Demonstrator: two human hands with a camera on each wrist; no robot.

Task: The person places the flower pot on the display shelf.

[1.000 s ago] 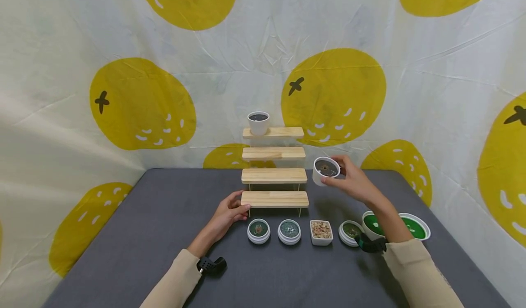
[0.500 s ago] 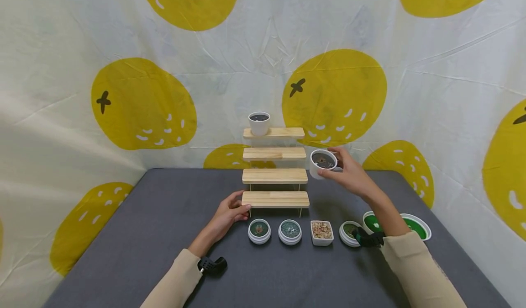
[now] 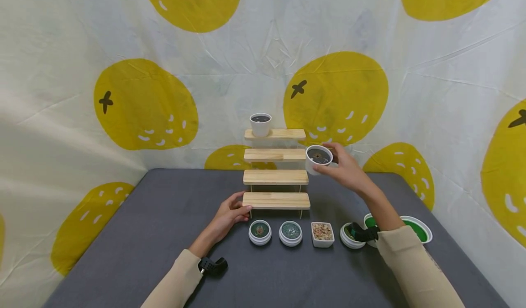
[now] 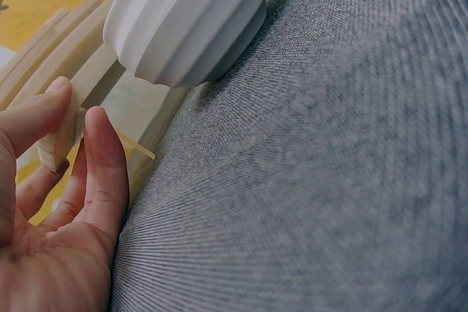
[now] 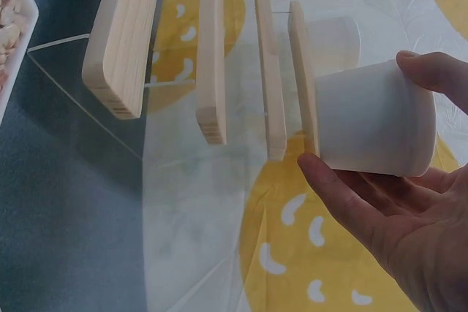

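My right hand [image 3: 343, 167] grips a white cup [image 3: 312, 167] by its side. Dark filling with a small brown bit in the middle shows inside it. In the right wrist view the base of the white cup [image 5: 373, 118] overlaps the end of the top plank [image 5: 302, 71]. My left hand [image 3: 226, 214] pinches the left end of the lowest plank [image 3: 277, 200] of a four-tier wooden stand, thumb above and fingers below in the left wrist view. Another white cup with dark filling [image 3: 260, 127] stands at the left of the top tier.
Before the stand are two round ribbed jars [image 3: 260, 239] [image 3: 290, 240] with greenish contents, a square dish of chips [image 3: 322, 239] and another round jar [image 3: 348, 243]. Bowls with green insides [image 3: 427, 236] lie partly behind my right forearm. A patterned cloth [image 3: 230, 93] hangs behind.
My right hand has carried the white cup up and to the left, toward the stand's upper tiers. My left hand keeps its hold on the lowest plank.
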